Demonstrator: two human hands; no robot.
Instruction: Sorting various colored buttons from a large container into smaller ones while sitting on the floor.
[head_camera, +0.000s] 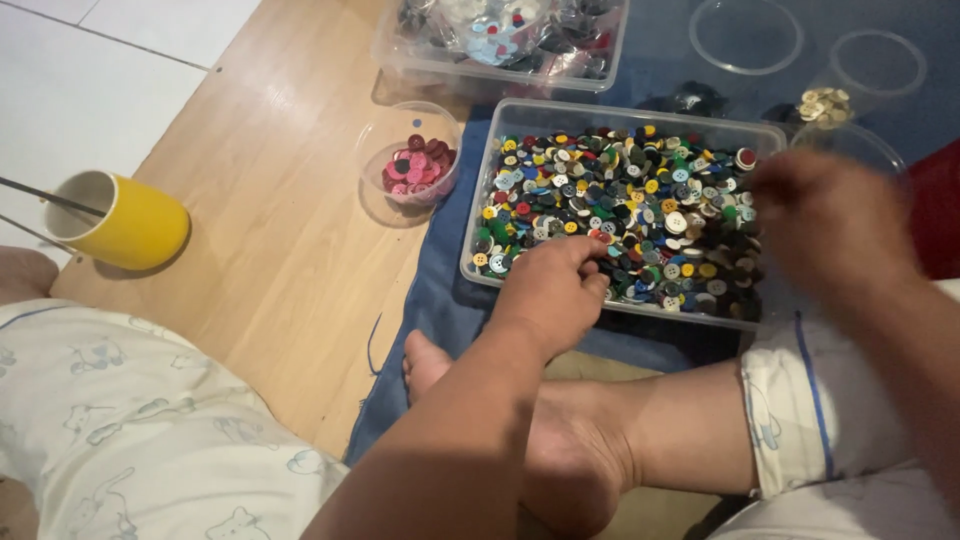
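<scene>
A: Hands?

B: Left hand (548, 290) sits on the near rim of the clear rectangular plastic tub (480, 215), fingers curled, fingertips (597, 243) down in the mixed coloured buttons (620, 205). Can't tell whether that grip has pinched a button or is only touching the pile. Right hand (825, 215) is over the tub's right end, motion-blurred; grip state unreadable.

A: Where's the tub?

B: On a blue cloth (440, 290) spread on the floor, at the cloth's left edge, just beyond the person's bare foot (560, 440). It is filled across with buttons: black, yellow, blue, white, green, red.

A: Other containers?

B: Small round clear bowl (372, 190) of pink and dark red buttons, just left of the tub, straddling the edge between cloth and wooden board (270, 230). A second clear rectangular tub (400, 55) of mixed items sits at the far edge, behind the first. Far right corner: a round clear lid (745, 70) and a clear cup (880, 75) with pale beige buttons (823, 104) beside it. Yellow cylindrical cup (135, 225) lies tilted at the board's left edge, two thin rods sticking out of it.

A: Labels?

B: None legible on any container.
</scene>
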